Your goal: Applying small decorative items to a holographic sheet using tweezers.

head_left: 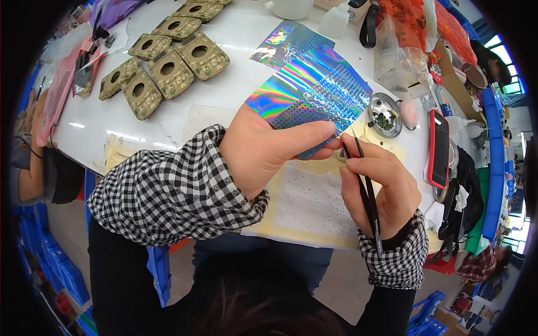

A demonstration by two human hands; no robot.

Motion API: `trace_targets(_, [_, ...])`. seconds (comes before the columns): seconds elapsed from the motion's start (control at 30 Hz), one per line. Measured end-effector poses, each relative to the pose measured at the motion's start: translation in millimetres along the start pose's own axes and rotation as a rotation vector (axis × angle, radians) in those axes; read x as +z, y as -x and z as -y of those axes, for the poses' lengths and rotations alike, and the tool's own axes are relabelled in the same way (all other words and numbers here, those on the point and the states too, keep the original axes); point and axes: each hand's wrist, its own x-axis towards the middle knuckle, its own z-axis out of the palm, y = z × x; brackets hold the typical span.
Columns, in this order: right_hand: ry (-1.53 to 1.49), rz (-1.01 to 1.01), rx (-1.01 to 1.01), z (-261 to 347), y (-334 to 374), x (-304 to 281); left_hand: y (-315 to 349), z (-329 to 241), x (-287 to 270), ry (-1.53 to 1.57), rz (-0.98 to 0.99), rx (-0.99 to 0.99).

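My left hand is closed on a shiny holographic sheet, its thumb pressing on the near corner. Small rows of marks cover the sheet's surface. Black tweezers are gripped in my right hand, with their tips up at the sheet's near corner beside my left thumb. Whether the tips pinch anything is too small to tell. Under both hands lies a white paper dotted with tiny dark specks and bordered with yellowish tape. Another holographic sheet rests on the table just beyond the held one.
Several camouflage pieces with round holes lie at the far left. Right of the sheet stands a round metal dish with small dark bits, beside a pink egg-shaped thing. A red-cased phone is farther right. Another person's arm shows at left.
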Motion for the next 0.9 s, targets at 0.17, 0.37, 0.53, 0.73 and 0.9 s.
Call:
trace_targets(0.17, [0.007,-0.014,0.009,1.8,-0.4,-0.2,-0.2,2.6,0.2,0.001,-0.008,0.025])
trace_targets(0.37, [-0.011,-0.034,0.01,-0.9,2.2,1.7,0.2,3.6,-0.9,-0.009,-0.015,0.026])
trace_targets(0.53, [-0.01,-0.041,0.001,-2.1,2.2,1.0,-0.2,3.9,-0.3,-0.015,-0.004,0.028])
trace_targets(0.73, [-0.062,-0.049,0.047,-3.1,4.2,1.9,-0.7,4.2,0.0,-0.009,0.008,0.043])
trace_targets(0.9, [-0.087,-0.048,0.072,-2.2,4.0,1.4,-0.6,5.7,-1.2,-0.024,0.015,0.027])
